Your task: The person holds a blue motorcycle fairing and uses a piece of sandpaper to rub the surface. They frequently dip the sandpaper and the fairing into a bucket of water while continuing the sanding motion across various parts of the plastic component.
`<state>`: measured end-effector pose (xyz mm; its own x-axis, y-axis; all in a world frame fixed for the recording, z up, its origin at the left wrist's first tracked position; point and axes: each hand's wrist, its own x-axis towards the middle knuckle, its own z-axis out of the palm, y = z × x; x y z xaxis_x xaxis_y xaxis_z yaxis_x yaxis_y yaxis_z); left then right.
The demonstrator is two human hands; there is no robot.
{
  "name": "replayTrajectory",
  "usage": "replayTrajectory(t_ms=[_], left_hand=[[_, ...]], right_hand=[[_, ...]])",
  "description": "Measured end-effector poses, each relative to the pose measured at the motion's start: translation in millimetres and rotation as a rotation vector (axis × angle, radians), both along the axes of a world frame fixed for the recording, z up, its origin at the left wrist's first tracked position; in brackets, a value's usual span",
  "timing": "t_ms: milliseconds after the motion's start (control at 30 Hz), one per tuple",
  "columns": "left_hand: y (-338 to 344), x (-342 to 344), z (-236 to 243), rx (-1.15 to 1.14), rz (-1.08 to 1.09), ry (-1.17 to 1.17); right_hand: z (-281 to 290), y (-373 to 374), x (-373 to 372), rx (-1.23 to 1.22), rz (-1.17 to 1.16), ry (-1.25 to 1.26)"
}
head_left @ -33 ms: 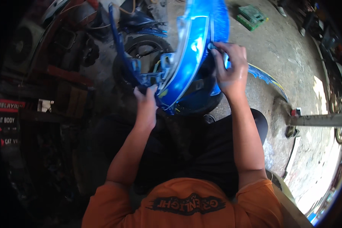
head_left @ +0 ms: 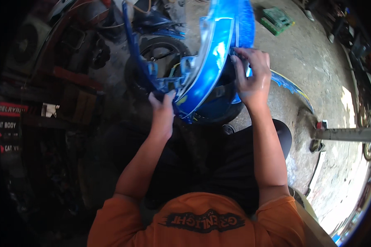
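Note:
A glossy blue fairing panel with pale trim [head_left: 213,61] is held over a wheel [head_left: 156,49] on the floor. My left hand [head_left: 163,111] is closed on the lower end of the panel, near some pale blue brackets [head_left: 169,82]. My right hand [head_left: 254,76] has thumb and forefinger pinched at the panel's right edge, on something small and dark that I cannot make out. A curved blue piece with a yellow edge [head_left: 292,88] lies to the right of that hand.
A green case [head_left: 276,19] lies on the concrete floor [head_left: 325,66] at upper right. A grey beam [head_left: 344,133] juts in at right. Dark shelving [head_left: 45,156] and assorted parts fill the left. More dark plastic pieces [head_left: 148,16] lie at the top.
The blue panel and both my hands have shifted slightly to the right. The grips look the same.

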<state>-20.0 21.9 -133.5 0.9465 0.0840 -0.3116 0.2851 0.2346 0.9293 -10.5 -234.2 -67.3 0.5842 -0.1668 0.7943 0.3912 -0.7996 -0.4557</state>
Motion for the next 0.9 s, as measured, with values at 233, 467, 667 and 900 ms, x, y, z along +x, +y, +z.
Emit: replayTrajectory(t_ms=[233, 467, 667, 900], left_hand=[[-4, -2, 18, -0.036, -0.008, -0.039], [1, -3, 26, -0.118, -0.108, -0.127], [-3, -3, 22, -0.089, -0.117, -0.173], [-5, 0, 17, -0.078, -0.087, -0.221]], right_hand=[[0, 26, -3, -0.193, 0.103, -0.034], [0, 41, -10, -0.195, 0.212, 0.063], [-4, 37, -11, 0.032, 0.127, 0.107], [3, 40, -11, -0.197, 0.296, 0.047]])
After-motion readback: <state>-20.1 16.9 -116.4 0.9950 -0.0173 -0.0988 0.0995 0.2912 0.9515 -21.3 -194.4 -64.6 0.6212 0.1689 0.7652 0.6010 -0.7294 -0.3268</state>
